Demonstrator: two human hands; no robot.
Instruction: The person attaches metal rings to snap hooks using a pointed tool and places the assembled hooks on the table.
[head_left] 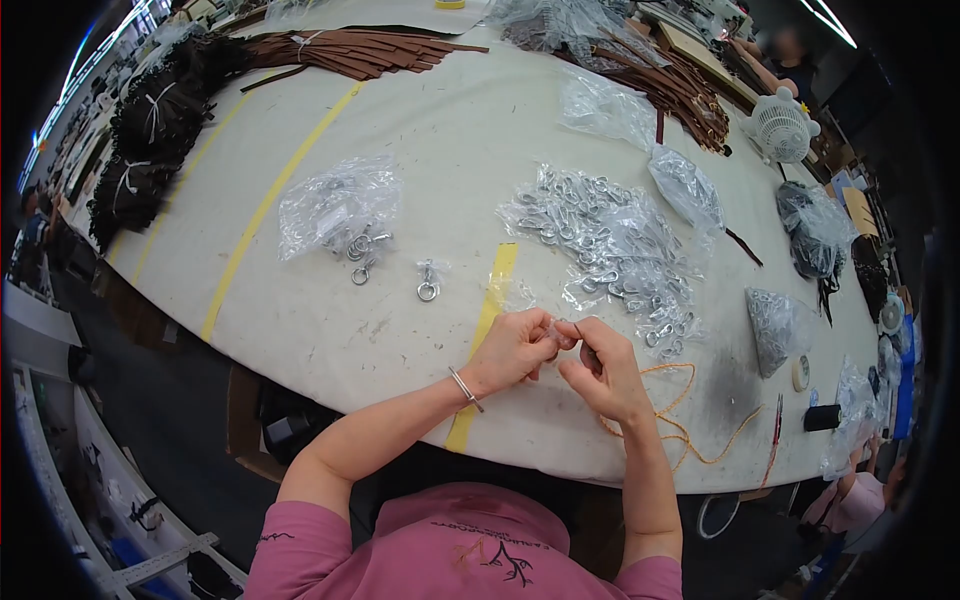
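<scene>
My left hand (513, 350) and my right hand (605, 368) meet above the table's near side, fingers pinched together. Between the fingertips shows a small clear plastic wrapper (556, 331); what is inside it is hidden. Just beyond the hands spreads a pile of metal snap hooks (610, 235) in clear wrappers. Left of them lies a single metal hook with a ring (428, 285). Farther left, a clear plastic bag (335, 210) has several metal hooks at its opening. An orange cord (680, 430) lies looped beside my right wrist.
Brown strap bundles (370, 52) and dark bundles (150, 130) lie along the far left. More brown straps (690, 100), a white fan (782, 127) and filled plastic bags (775, 330) stand at the right. A black thread spool (822, 418) sits near the right edge. Other people are in the background.
</scene>
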